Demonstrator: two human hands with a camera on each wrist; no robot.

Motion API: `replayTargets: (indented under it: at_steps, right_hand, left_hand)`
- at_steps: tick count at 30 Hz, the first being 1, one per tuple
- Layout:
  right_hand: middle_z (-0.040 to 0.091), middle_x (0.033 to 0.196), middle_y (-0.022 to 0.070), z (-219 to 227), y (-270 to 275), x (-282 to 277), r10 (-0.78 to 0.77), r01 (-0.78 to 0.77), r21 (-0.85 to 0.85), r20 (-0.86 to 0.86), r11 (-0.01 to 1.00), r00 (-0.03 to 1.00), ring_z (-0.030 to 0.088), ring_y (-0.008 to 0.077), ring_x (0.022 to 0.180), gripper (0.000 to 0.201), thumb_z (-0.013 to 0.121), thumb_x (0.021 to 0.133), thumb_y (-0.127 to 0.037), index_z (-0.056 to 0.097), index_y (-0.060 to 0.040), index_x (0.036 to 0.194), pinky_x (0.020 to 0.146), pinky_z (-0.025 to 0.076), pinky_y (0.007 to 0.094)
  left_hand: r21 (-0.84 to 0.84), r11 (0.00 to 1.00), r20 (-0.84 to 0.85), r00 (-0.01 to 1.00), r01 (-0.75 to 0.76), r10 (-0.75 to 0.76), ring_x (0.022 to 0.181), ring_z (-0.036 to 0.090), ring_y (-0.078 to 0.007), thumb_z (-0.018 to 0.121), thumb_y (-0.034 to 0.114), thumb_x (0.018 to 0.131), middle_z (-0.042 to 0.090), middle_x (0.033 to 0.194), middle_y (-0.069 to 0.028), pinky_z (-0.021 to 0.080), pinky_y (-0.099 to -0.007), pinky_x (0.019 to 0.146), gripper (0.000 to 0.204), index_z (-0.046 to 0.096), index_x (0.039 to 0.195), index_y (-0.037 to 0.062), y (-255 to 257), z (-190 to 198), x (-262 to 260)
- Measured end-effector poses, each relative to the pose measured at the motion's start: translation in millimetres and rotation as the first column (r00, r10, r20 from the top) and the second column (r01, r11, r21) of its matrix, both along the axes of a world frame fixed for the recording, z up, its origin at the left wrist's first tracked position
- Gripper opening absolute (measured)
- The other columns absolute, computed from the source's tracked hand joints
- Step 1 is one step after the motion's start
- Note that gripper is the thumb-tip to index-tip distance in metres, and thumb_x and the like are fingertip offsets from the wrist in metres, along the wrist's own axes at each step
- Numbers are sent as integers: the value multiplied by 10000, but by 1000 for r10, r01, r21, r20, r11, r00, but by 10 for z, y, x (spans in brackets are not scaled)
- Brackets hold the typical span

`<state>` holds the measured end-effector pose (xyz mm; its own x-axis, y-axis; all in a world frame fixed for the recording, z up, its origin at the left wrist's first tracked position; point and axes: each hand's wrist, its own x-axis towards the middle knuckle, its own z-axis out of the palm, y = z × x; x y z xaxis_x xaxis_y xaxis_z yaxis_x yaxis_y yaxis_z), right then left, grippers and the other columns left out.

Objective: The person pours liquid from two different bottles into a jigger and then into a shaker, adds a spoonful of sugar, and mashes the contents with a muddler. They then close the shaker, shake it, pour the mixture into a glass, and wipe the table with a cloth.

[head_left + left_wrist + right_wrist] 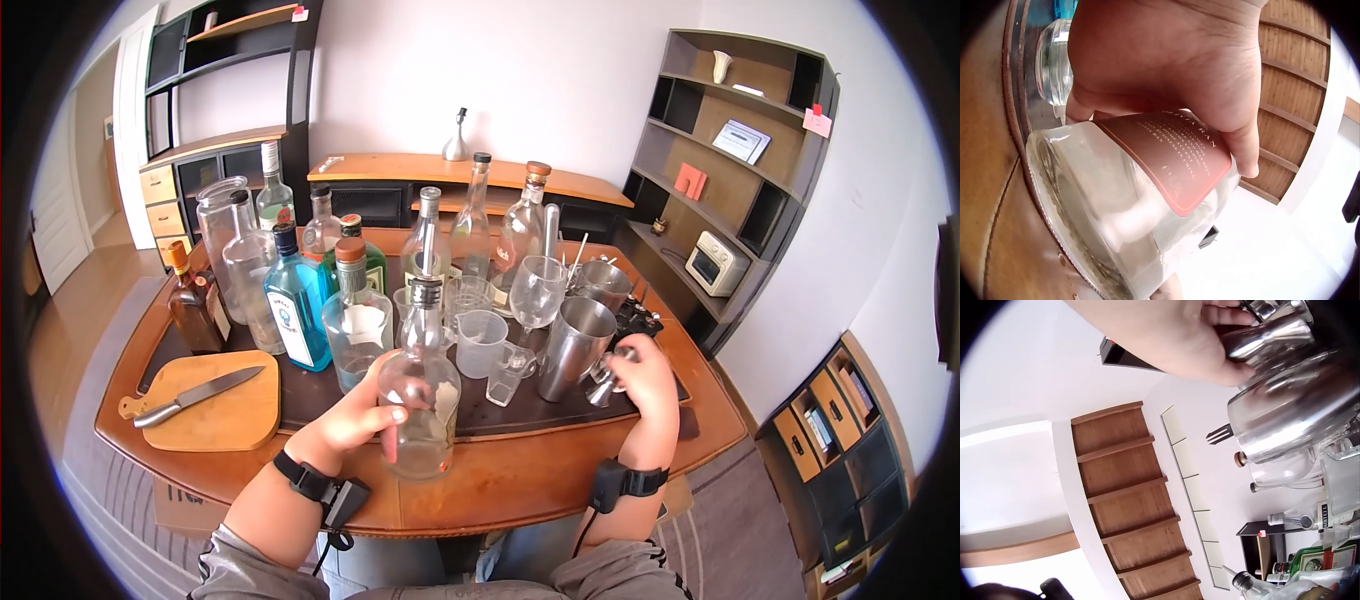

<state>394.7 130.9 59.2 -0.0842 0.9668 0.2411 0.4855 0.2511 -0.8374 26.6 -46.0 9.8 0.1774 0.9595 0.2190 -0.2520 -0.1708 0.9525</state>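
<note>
My left hand [352, 412] grips a clear glass bottle [425, 425] with a pour spout, standing upright by the table's front edge. In the left wrist view, a reddish label [1175, 162] with pale print shows just under the palm. My right hand [650, 378] pinches a metal double-ended jigger [602, 386] over the table's right side. Beside the jigger stands a steel shaker tin [578, 345]; in the right wrist view the tin [1291, 415] lies close by the fingertips. A small glass pitcher [508, 376] and a plastic measuring cup [482, 343] stand between the hands.
Several bottles crowd the left and back, among them a blue bottle [297, 310] and a brown one [195, 305]. A knife [200, 396] lies on a wooden cutting board [240, 420] at the left. A wine glass [537, 290] and a second metal tin [604, 280] stand behind the shaker.
</note>
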Motion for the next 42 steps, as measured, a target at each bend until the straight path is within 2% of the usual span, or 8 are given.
replayTargets:
  at_steps: [3,8,17,21,23,31,35,42]
  right_hand:
    - [616,906,69,92,-55,-25,-264,367,506,-266,781,927,591,148,828,288,742,832,-132,604,-25,1061,751,488,291]
    - [540,928,22,119,-208,-45,193,475,482,-823,736,535,523,86,785,399,610,899,-20,489,-82,1275,608,421,179]
    - [581,1016,52,-108,-523,-759,426,-106,674,-328,731,843,573,148,901,522,774,786,-56,527,-53,1245,821,479,277]
    - [624,1151,87,-133,-657,-960,592,-473,540,-60,697,804,602,164,1041,506,818,770,-57,566,-26,1208,911,484,322]
    - [634,1166,113,-191,-670,-1019,644,-560,465,-32,686,764,638,153,998,527,816,787,-95,555,-11,1237,751,553,275]
    - [613,1198,89,-250,-637,-1085,676,-650,279,1,707,737,610,141,988,558,810,807,-127,535,-40,1285,750,539,267]
    - [643,1127,112,-240,-676,-1103,676,-659,259,33,706,736,638,148,771,569,795,825,-201,522,-59,1304,633,540,286]
    - [649,1066,113,-189,-716,-1117,715,-710,183,49,680,698,647,173,794,576,786,830,-207,516,-64,1318,660,549,302]
  left_hand:
    - [5,1000,36,999,8,-8,1185,532,-305,765,320,816,523,1277,-184,559,-295,497,1017,88,1531,60,1,-5,13]
    - [13,1000,26,1000,-1,0,1172,533,-288,767,321,818,529,1257,-169,527,-397,859,1005,106,1528,60,21,-34,2]
    - [32,998,50,997,-62,60,1166,532,-271,787,307,787,524,1252,-148,430,-415,1004,983,171,1509,50,5,-29,76]
    - [49,992,3,993,-119,119,1167,534,-269,804,279,756,515,1268,-141,443,-417,988,988,195,1499,44,-42,-60,134]
    - [66,989,23,991,-132,131,1181,531,-258,842,227,716,518,1290,-135,430,-423,1013,1015,214,1490,40,-65,-38,185]
    - [217,908,163,931,-357,327,1253,489,-273,948,217,566,451,1380,-143,416,-441,1053,1210,191,1496,54,-229,157,185]
    - [386,709,97,791,-590,605,1297,438,-302,974,403,531,395,1414,-159,389,-453,1070,1307,170,1495,37,-345,212,174]
    - [846,243,-49,384,-475,922,1235,482,-360,923,493,603,389,1395,-242,428,-505,1005,1256,148,1513,108,-520,182,-6]
